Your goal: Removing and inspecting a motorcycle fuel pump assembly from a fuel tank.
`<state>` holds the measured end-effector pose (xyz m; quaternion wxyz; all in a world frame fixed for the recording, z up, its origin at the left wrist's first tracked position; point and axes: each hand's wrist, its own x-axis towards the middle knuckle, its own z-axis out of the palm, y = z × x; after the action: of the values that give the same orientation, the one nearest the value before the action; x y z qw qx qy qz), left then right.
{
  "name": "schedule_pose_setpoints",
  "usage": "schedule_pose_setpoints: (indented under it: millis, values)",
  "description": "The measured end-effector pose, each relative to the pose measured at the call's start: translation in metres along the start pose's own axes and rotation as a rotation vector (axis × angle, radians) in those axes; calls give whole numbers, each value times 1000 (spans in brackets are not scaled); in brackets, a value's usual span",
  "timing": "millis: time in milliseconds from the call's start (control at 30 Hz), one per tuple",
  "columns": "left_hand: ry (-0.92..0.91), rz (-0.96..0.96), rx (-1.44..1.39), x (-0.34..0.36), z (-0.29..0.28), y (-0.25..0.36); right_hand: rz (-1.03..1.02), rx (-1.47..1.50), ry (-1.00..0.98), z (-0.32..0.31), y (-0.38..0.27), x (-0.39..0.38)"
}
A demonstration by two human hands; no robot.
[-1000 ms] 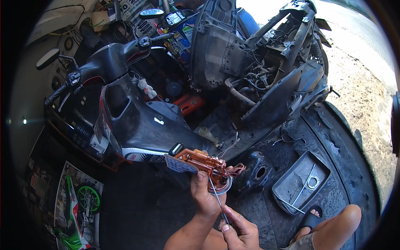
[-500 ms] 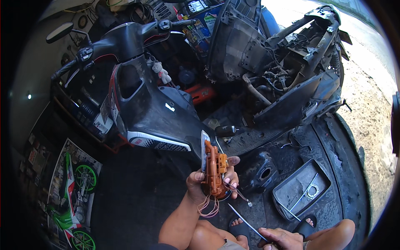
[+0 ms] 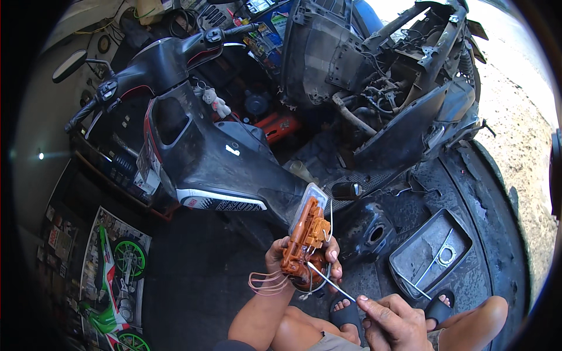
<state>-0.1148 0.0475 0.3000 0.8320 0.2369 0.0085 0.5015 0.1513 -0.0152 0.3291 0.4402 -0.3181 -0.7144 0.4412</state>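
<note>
In my left hand [image 3: 334, 257], closed round its lower part, is an orange-brown plastic fuel pump unit [image 3: 304, 237]. A flat, pale, see-through part runs along its upper back. Thin pinkish wires [image 3: 266, 284] loop out at its lower left, and a lead with a small pale end hangs underneath. My right hand [image 3: 398, 320] grips a thin metal rod [image 3: 336, 286], shaped like a screwdriver shaft; its handle end is hidden in my fingers. The rod's tip meets the unit's lower right side, by the small wires; whether it presses on anything there is too small to tell.
A partly stripped scooter [image 3: 228, 152] stands ahead, its frame and panels bare at the rear. Right of my left hand sits a dark tank [image 3: 374, 231] with a round opening. A grey tray [image 3: 404, 260] with metal parts lies farther right. A motorbike poster [image 3: 120, 263] is at lower left.
The rod in my right hand has come up and leftward until its tip meets the pump unit. My left hand has tilted the unit to the right, and the view has shifted slightly.
</note>
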Motion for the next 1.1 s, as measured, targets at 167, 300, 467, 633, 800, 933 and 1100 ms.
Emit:
schedule_pose_setpoints:
  millis: [167, 300, 467, 633, 800, 933, 1100]
  values:
    - [-27, -73, -59, 3, -4, 0, -10, -51, 6, -4, 2, 4]
    - [132, -32, 72, 4, 4, -6, 0, -70, 7, -4, 2, 4]
    - [91, -15, 115, 11, 7, -9, 45, -71, 9, -6, 3, 3]
    - [70, -11, 129, 8, 3, -10, 32, -64, 5, -7, 5, 2]
    - [66, -30, 82, 6, 2, -6, 23, -59, 25, -8, 10, 1]
    - [126, -34, -4, 3, 2, -7, 41, -97, 25, -5, 19, 6]
    - [134, -50, -5, 1, 3, -9, 23, -31, 26, -6, 9, 4]
